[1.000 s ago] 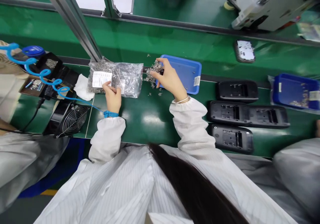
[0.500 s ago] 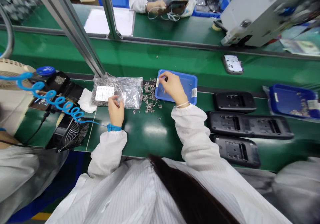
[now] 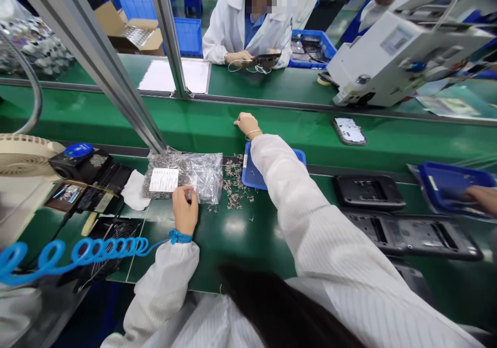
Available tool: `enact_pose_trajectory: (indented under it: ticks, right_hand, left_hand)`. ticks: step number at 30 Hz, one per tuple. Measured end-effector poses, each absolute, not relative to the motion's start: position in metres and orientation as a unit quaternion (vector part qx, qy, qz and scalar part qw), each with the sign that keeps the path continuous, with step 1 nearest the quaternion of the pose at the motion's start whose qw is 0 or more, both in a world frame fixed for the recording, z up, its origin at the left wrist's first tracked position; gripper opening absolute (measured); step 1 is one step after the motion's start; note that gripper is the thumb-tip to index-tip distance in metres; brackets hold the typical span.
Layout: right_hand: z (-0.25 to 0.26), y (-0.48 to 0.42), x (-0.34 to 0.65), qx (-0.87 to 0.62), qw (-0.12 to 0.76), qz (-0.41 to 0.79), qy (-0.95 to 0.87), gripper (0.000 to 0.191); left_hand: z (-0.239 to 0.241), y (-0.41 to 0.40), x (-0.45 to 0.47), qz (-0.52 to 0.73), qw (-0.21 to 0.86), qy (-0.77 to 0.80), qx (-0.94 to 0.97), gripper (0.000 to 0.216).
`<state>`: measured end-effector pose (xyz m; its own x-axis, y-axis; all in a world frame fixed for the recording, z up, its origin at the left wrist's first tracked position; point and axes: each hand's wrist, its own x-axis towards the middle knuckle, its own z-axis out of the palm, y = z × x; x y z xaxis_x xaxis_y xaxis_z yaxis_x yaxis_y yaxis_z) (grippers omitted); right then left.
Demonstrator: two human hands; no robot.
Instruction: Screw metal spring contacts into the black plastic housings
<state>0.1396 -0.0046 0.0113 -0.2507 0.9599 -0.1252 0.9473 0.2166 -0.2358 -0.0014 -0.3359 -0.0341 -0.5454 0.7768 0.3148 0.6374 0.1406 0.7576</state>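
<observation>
My left hand [image 3: 185,212], with a blue wrist strap [image 3: 180,236], is closed at the lower edge of a clear plastic bag [image 3: 205,174]. The bag holds small metal parts and bears a white label [image 3: 163,179]. A dark spot shows between those fingers, too small to name. My right hand [image 3: 248,124] reaches past a shallow blue tray [image 3: 254,179] to the green belt [image 3: 202,125]. Its fingers are pinched low over the belt, and what they hold is hidden. Loose screws [image 3: 233,182] lie scattered between bag and tray. My right sleeve covers much of the tray.
Black plastic housings [image 3: 368,192] lie at the right. Beyond them, another person's hand [image 3: 483,198] is at a second blue tray [image 3: 442,182]. A phone-like unit [image 3: 350,131] sits on the belt. A metal post [image 3: 116,73], coiled blue cord [image 3: 97,249] and fan [image 3: 27,156] stand left.
My right hand has moved from over the blue tray forward to the belt. My left hand stays by the bag. The view has tilted up, and another person's hand has appeared at the right tray.
</observation>
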Motion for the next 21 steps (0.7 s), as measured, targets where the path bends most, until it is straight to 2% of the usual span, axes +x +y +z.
enact_pose_trajectory:
  ticks: [8, 12, 15, 17, 21]
  right_hand:
    - [0.047, -0.005, 0.145, -0.514, -0.076, 0.222, -0.825, 0.027]
    - [0.076, -0.043, 0.179, -0.362, -0.232, 0.276, -0.860, 0.023]
    - [0.086, -0.074, 0.209, -0.401, -0.318, 0.231, -0.828, 0.015]
    - [0.086, -0.092, 0.220, -0.459, -0.296, 0.183, -0.817, 0.019]
    - [0.074, -0.115, 0.209, -0.460, -0.130, 0.125, -0.870, 0.040]
  left_hand:
    - [-0.036, -0.336, 0.000, 0.427, 0.051, 0.747, 0.507, 0.005]
    - [-0.034, -0.336, 0.003, 0.425, 0.040, 0.741, 0.518, 0.005]
    - [-0.032, -0.337, 0.005, 0.426, 0.027, 0.738, 0.522, 0.005]
    - [-0.031, -0.337, 0.007, 0.429, 0.026, 0.735, 0.525, 0.005]
    - [-0.030, -0.340, 0.010, 0.440, 0.031, 0.712, 0.546, 0.012]
